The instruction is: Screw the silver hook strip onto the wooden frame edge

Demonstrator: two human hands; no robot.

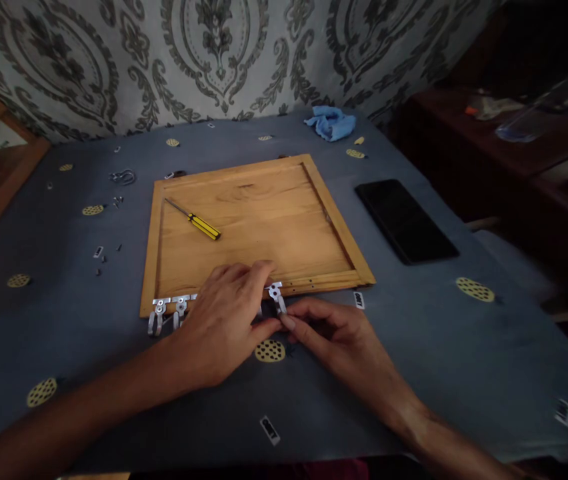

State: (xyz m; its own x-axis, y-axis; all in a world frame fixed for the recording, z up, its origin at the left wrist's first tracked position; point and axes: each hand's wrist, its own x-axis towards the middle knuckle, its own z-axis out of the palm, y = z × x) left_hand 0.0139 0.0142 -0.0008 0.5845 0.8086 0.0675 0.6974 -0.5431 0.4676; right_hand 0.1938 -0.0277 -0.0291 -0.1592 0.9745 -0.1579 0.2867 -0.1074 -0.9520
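Observation:
A framed wooden panel [244, 220] lies flat on the cloth-covered table, with several silver metal hooks along its near edge. My left hand [231, 307] bends over that edge, covering the middle hooks. Its index finger and thumb close around the rightmost metal hook [275, 293]; the other fingertips are hidden. Between thumb and fingers, my right hand [339, 333] pinches the lower end of that same hook. Two screwed-on hooks [161, 308] show left of my left hand. On the panel rests a yellow-and-black screwdriver [204, 225], touched by neither hand.
Small screws [104, 259] and a few metal pieces [123, 177] are scattered left of the panel. To the right lies a black phone [407, 220]. A crumpled blue cloth [331, 123] sits at the back, before a patterned curtain [214, 53]. Dark furniture [464, 127] stands right of the table.

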